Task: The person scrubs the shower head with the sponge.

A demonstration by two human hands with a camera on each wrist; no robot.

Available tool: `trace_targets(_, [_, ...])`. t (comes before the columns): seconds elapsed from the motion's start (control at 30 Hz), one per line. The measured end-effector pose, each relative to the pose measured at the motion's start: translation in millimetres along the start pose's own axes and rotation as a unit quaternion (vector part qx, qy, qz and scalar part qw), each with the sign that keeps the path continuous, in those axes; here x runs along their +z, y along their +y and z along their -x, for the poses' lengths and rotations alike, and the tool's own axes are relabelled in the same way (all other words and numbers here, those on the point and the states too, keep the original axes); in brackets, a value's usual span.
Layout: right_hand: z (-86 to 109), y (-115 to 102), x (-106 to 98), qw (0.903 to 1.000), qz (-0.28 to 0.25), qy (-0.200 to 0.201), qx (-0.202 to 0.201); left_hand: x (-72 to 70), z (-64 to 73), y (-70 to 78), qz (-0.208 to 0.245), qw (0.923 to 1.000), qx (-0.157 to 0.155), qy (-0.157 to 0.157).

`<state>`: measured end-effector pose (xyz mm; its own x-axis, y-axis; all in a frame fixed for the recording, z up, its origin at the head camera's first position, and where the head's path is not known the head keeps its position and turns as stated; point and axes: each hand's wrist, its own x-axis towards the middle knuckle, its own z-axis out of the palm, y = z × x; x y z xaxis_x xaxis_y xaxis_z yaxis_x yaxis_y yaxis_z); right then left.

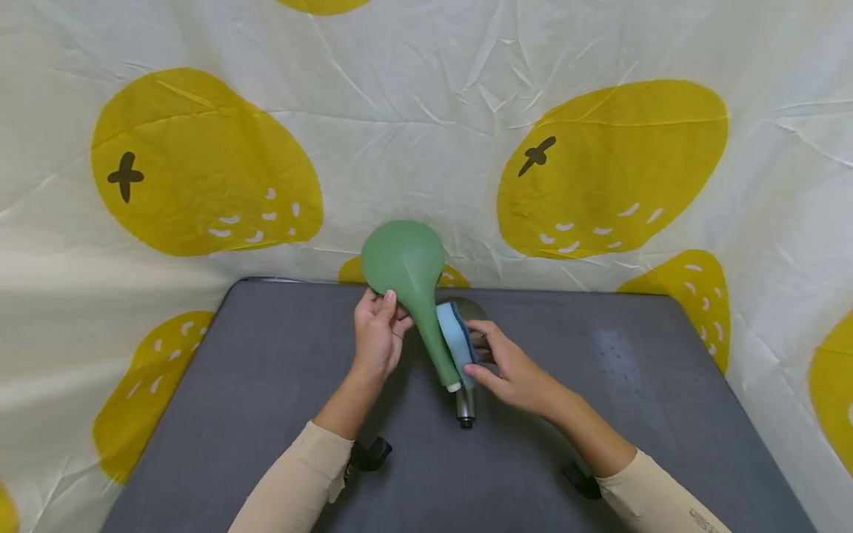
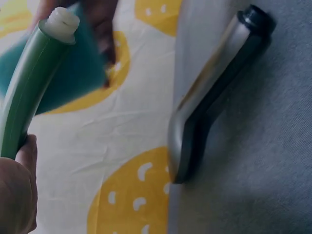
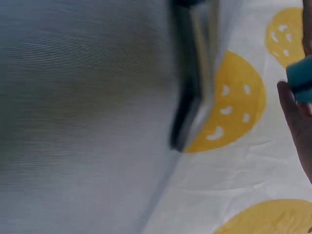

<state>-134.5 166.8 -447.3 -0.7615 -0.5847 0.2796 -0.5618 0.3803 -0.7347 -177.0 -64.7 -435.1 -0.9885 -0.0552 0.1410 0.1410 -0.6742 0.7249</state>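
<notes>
My left hand (image 1: 378, 337) holds a green shower head (image 1: 403, 255) by the underside of its round head, thumb on top. Its handle slants down to the right and ends in a white threaded tip (image 2: 62, 24). A light blue sponge (image 1: 453, 337) with a darker blue layer is pinched between the thumb and fingers of my right hand (image 1: 513, 374). The sponge lies along the right side of the green handle. Beneath them, a second shower head, silver and dark (image 1: 466, 406), rests on the table, partly hidden by the sponge and right hand.
The dark grey table (image 1: 266, 400) has rounded far corners. Behind it hangs a white cloth (image 1: 413, 163) printed with large yellow fruit shapes. Black straps (image 1: 373, 453) are on both wrists, below beige sleeves (image 1: 300, 474).
</notes>
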Motion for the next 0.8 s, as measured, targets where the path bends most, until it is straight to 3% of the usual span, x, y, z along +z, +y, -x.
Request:
trace_targets(0.13, [20.7, 9, 10, 0.9997, -0.014, -0.018, -0.003, 0.2, -5.4, 6.4, 0.001, 0.9998, 0.018, 0.004])
trace_targets(0.23, [30.0, 15, 16, 0.9991, -0.017, -0.001, -0.04, 0.5, -8.4, 10.3, 0.004, 0.9996, 0.028, 0.007])
trace_targets(0.33, [31.1, 18, 14, 0.9945, 0.019, 0.028, -0.099, 1.3, -9.6, 11.9, 0.009, 0.9993, 0.029, 0.022])
trace_targets(0.47, [21.8, 12, 3, 0.9788, 0.097, 0.065, -0.168, 4.4, -9.1, 11.0, 0.001, 0.999, 0.017, 0.04])
trace_targets(0.63, [11.6, -8, -15, 0.9473, 0.231, 0.064, -0.212, 7.9, -8.8, 7.8, -0.038, 0.9968, 0.01, 0.07])
trace_targets(0.8, [2.7, -31, -19, 0.8951, 0.352, 0.026, -0.272, 9.9, -8.6, 4.5, -0.098, 0.9909, 0.011, 0.092])
